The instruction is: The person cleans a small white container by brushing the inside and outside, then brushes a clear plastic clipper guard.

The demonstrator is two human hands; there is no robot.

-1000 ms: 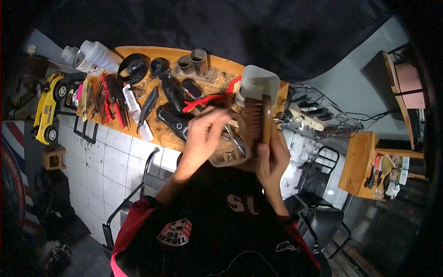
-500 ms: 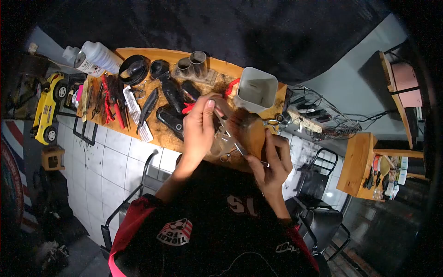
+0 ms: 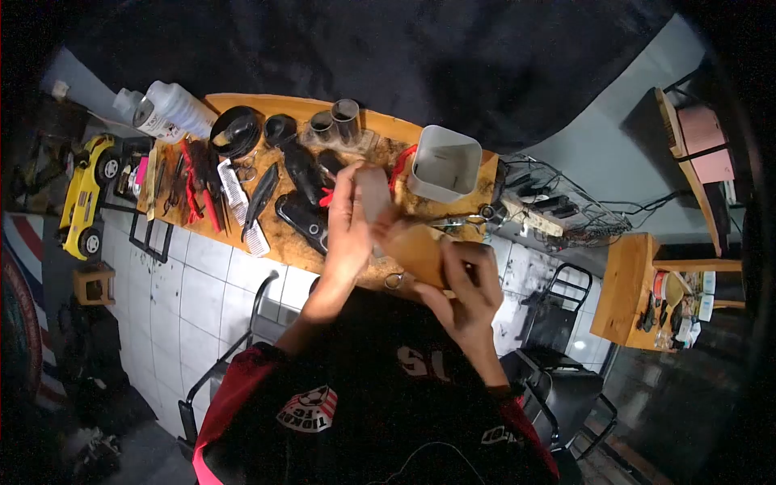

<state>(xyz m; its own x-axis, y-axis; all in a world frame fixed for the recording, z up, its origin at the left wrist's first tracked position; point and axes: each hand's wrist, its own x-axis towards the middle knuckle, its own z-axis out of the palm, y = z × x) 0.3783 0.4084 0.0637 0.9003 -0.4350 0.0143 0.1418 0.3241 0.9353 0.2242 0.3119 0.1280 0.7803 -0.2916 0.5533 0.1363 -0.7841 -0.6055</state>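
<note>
My left hand is closed around a pale, see-through plastic piece, upright over the workbench. In my right hand is a brush with a broad tan wooden body, smeared by motion. Its bristle end points at the plastic piece and appears to meet it; the exact contact is blurred. Just beyond the brush lie metal scissors on the bench. Left of my left hand sits a black device, and a finger ring of another tool shows below the brush.
The wooden workbench carries a white comb, a black folding razor, a black bowl, a grey square bin and plastic bottles. Tangled cables hang at right. Black chairs stand near the bench.
The brush in my right hand has swung left and lower, its bristles now toward the plastic piece. The plastic piece has turned in my left hand to stand more upright.
</note>
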